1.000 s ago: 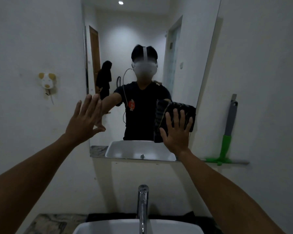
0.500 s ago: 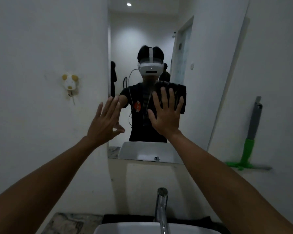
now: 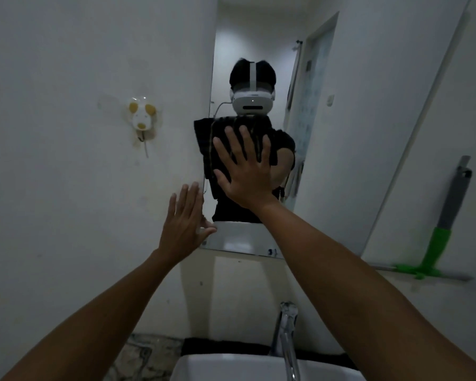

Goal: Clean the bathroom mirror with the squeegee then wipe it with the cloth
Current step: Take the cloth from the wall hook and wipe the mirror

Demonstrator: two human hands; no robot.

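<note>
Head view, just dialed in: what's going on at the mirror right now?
A person is wiping the mirror with a dark cloth, pressed flat under the right hand with fingers spread, near the mirror's left edge. The left hand is open, fingers straight, at the lower left corner of the mirror. The green and grey squeegee leans untouched against the wall to the right, so the job looks to be in the cloth stage. Below are the tap and basin.
</note>
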